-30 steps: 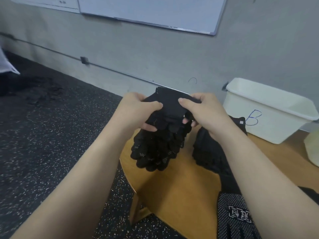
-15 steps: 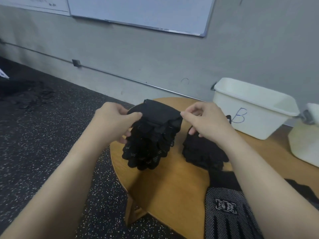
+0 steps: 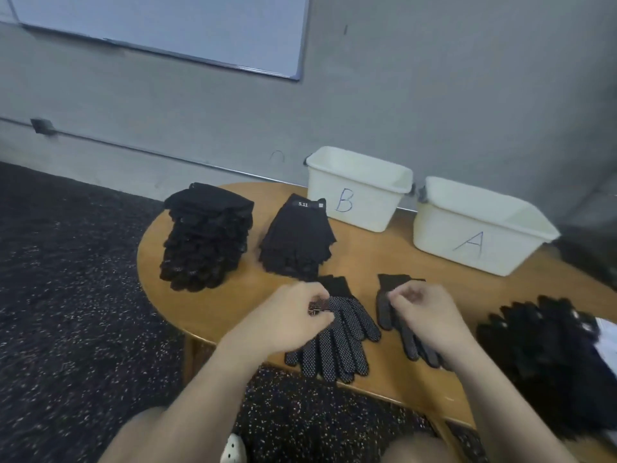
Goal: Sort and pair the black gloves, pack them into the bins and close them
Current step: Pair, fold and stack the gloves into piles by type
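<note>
Two black dotted gloves lie side by side near the front edge of the round wooden table (image 3: 230,295). My left hand (image 3: 293,319) pinches the wrist part of the left dotted glove (image 3: 344,339), which lies palm up with its fingers pointing toward me. My right hand (image 3: 422,314) has curled fingers on the cuff of the right dotted glove (image 3: 384,310), and my forearm hides most of that glove. White bin B (image 3: 357,192) and white bin A (image 3: 477,228) stand open at the back, and no lids are in view.
A tall stack of black gloves (image 3: 207,242) sits at the table's left, and a flatter stack with a 5.11 label (image 3: 297,242) lies beside it. A loose pile of black gloves (image 3: 547,345) lies at the right. Dark speckled floor surrounds the table.
The folded gloves I held up over the table's left are out of my hands. Both hands have come down to two dotted gloves near the front edge.
</note>
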{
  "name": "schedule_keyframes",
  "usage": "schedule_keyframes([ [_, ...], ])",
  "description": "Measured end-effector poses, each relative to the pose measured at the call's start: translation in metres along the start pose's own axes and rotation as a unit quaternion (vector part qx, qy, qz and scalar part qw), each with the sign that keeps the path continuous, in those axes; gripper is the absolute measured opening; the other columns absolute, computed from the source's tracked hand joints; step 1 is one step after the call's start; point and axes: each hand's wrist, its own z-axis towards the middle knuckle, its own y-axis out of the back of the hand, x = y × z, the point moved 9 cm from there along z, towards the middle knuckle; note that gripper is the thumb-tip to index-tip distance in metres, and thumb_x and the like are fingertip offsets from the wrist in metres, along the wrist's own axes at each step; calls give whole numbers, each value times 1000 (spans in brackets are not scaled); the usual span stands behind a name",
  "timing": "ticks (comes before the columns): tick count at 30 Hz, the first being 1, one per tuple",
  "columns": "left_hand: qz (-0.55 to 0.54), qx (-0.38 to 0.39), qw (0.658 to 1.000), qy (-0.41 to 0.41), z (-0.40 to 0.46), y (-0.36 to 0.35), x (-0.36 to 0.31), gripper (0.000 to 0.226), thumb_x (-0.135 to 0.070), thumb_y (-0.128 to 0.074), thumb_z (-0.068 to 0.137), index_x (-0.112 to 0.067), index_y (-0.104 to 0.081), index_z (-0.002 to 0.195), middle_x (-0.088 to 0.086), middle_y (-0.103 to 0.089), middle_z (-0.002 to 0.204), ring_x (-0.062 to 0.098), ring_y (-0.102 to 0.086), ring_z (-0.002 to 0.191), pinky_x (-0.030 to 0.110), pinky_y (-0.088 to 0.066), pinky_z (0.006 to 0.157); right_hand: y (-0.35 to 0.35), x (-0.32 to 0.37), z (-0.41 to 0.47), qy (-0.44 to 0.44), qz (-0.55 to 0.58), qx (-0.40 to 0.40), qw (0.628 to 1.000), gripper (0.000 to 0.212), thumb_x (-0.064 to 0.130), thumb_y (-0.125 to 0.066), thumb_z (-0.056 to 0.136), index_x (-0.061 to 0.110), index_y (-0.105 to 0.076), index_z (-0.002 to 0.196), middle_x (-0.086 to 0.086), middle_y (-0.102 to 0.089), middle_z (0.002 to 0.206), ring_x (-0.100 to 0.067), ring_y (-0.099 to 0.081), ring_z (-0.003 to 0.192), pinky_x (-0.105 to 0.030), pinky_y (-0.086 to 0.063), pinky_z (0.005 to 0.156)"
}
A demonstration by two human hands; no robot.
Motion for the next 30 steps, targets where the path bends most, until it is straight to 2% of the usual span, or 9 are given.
schedule_keyframes([
  [2,42,9,998,-44,8,-30,-11,46,-43,-58,103,-29,-54,146,-7,-50,151,16,-46,139,38,-37,118,5,-17,-5,6,-37,-31,999,8,28,-65,98,24,-73,97,9,-70,98,-13,-66,98,-24,-49,77],
  [4,88,9,994,-66,15,-52,-12,53,-46,-51,106,-31,-43,155,-5,-31,167,18,-26,153,38,-20,127,5,-27,-4,15,-83,-60,995,15,25,-67,97,19,-72,110,2,-67,113,-18,-62,109,-30,-49,91],
  [7,152,2,984,-92,22,-71,-6,63,-56,-41,106,-34,-24,163,-6,-6,174,15,-2,159,34,2,127,1,-30,5,22,-138,-93,986,28,29,-68,96,18,-69,121,0,-61,124,-22,-54,118,-42,-48,102],
  [10,172,8,980,-102,30,-79,1,68,-62,-33,106,-35,-14,165,-9,2,173,12,6,159,30,11,124,-6,-44,19,-1,-157,-100,982,38,37,-63,98,17,-64,130,-2,-59,129,-25,-52,121,-45,-47,101],
  [16,182,19,975,-127,41,-81,-8,68,-63,-40,104,-37,-19,163,-13,-5,172,10,1,158,27,7,121,-1,-66,55,-71,-164,-86,980,50,47,-62,97,12,-61,134,-11,-60,128,-33,-56,120,-43,-49,88],
  [21,154,9,979,-131,46,-72,-16,57,-60,-42,103,-42,-36,156,-21,-23,166,0,-8,152,21,-2,117,0,-74,77,-104,-216,-54,969,56,55,-68,91,10,-65,124,-11,-64,123,-34,-58,117,-44,-51,94],
  [26,123,8,985,-122,48,-68,-15,53,-59,-44,102,-42,-43,152,-26,-28,161,-8,-11,147,18,-3,114,0,-76,82,-100,-201,-36,974,37,49,-73,88,13,-69,97,-4,-71,100,-31,-63,99,-39,-46,87],
  [28,119,-1,985,-126,48,-66,-17,50,-57,-45,103,-41,-46,150,-26,-32,158,-9,-15,144,19,-6,115,0,-71,80,-81,-183,-56,978,25,38,-72,91,12,-69,87,-1,-68,88,-29,-62,89,-37,-42,80],
  [30,106,-20,985,-133,48,-61,-22,46,-53,-47,103,-39,-51,146,-27,-40,150,-12,-23,138,17,-11,116,5,-64,74,-61,-137,-81,985,16,32,-71,93,20,-65,83,4,-64,82,-25,-62,83,-36,-47,78],
])
